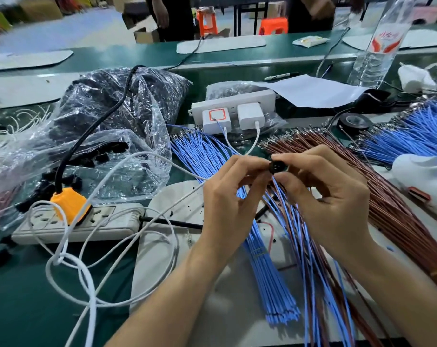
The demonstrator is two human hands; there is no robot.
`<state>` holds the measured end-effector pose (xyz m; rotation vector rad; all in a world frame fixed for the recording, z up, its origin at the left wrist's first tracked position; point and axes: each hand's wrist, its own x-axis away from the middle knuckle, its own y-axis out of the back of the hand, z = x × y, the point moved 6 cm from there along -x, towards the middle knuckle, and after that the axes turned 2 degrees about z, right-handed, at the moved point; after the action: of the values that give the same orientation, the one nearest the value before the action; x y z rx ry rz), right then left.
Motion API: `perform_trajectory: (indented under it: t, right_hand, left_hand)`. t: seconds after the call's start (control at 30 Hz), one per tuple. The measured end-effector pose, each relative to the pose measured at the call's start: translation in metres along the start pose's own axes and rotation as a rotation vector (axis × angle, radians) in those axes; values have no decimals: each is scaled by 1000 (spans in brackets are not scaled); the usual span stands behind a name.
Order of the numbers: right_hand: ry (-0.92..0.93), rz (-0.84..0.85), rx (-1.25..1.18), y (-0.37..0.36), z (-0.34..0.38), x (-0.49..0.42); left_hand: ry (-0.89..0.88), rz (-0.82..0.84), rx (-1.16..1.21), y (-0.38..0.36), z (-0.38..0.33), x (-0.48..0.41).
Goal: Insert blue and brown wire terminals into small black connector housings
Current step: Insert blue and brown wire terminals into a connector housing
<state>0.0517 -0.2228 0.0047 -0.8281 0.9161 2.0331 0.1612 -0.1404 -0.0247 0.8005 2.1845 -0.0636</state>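
- Nearest me, the green surface carries a pale mat and a looped white cable.
- A loose blue wire bundle lies across the mat, its cut ends toward me.
- My left hand is raised above the mat, its grip pinching the small black connector housing between thumb and fingertips.
- My right hand meets it from the other side, its grip also pinching the housing, the other fingers curled.
- The housing sits in the air between both hands, above the wires; blue and brown strands trail down from just under it. I cannot tell whether they are seated.
- To the left lies a grey power strip with an orange plug in it.
- To the right, a brown wire bundle fans over the surface.
- Further back on the left, a clear plastic bag holds dark parts.
- Behind the hands, a white socket strip carries two chargers.
- A black tape roll and another blue bundle lie far right.
- A water bottle stands beyond them.
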Motion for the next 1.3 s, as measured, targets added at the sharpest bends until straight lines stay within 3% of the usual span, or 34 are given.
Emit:
perform_trajectory:
  t: [0.93, 1.3]
  right_hand:
    - [-45, 15, -72, -2, -1, 3]
    - [-110, 50, -83, -4, -13, 0]
  left_hand:
    - [8, 15, -40, -3, 11, 3]
    - [-37, 51, 48, -4, -2, 3]
